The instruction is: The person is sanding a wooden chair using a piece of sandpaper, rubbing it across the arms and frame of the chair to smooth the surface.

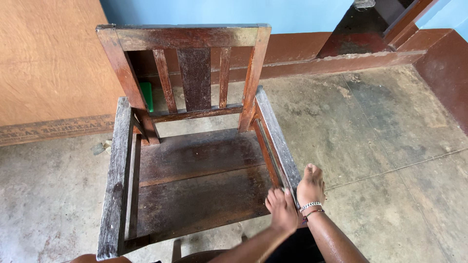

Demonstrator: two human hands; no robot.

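Chair: a worn wooden armchair [195, 160] stood on the concrete floor [380, 146] with its slatted back toward the blue and brown wall [292, 44]; the seat boards looked dark and stained.
Right armrest: the grey, weathered rail [275, 136] ran from the back post toward the person, and both hands met at its near end.
Left hand: the left hand [282, 210] lay at the rail's front end on the seat side, fingers curled down over something small; whether it pinched a cloth or paper I could not tell, so the grip's width stayed unclear.
Right hand: the right hand [310, 187], with bracelets at the wrist, pressed flat against the rail's outer edge, fingers extended and holding nothing.
Step, as judged: rubbing or cleaning the near end of the armrest.
Doing it well: the right hand probably ought to brace the rail while the left worked along the grain; firm, even strokes would suit such rough wood, and splinters looked a risk.
Left armrest: the other rail [117, 180] sat untouched, equally weathered.
Behind: a green object [146, 95] showed between the back slats.
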